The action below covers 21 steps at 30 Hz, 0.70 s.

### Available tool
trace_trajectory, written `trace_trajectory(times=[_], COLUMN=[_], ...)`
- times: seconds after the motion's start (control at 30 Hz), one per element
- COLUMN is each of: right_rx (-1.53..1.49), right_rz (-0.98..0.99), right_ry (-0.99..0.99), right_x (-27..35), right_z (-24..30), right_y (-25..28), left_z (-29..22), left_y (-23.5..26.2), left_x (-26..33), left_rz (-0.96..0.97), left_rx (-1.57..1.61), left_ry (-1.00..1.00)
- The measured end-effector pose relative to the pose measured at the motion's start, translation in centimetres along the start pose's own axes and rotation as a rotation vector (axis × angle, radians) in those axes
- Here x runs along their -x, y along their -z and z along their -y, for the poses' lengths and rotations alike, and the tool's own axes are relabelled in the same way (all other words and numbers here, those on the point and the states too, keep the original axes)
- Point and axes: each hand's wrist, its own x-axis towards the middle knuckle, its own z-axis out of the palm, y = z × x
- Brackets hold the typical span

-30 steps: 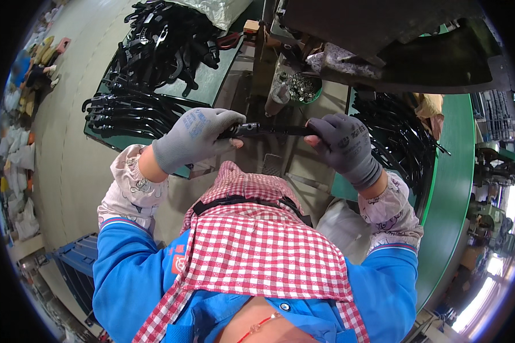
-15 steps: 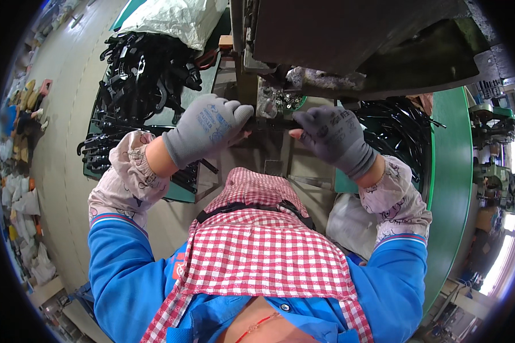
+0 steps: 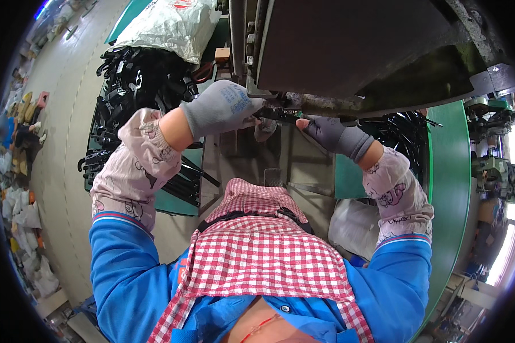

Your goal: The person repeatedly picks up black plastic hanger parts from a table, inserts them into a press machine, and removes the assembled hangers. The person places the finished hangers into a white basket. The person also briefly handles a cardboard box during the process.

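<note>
The left hand (image 3: pixel 222 107), in a grey knit glove, was clenched around one end of a thin black metal strip (image 3: pixel 280 114), and the right hand (image 3: pixel 331 132), in a darker grey glove, was pinched on the other end. The strip was held level just under the overhanging dark steel press machine (image 3: pixel 349 51), above the green desk (image 3: pixel 440 171). Fingers could likely be caught there, since both hands were kept so near the press. Heaps of black parts (image 3: pixel 131 97) were seen left.
</note>
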Motion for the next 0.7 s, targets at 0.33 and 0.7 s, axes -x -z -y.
trace_trajectory(times=[0.33,0.7], right_rx=[-0.463,0.245], right_rz=[0.167,-0.326], right_ry=[-0.035,-0.529], right_x=[-1.0,-13.2], right_z=[-1.3,-11.1], right_y=[-1.1,-15.0], left_z=[-3.7,-20.5], left_y=[-1.5,-6.4], left_x=[0.6,-3.3], left_rz=[-0.182,0.064], left_rx=[0.025,2.234], left_ry=[0.427,0.857])
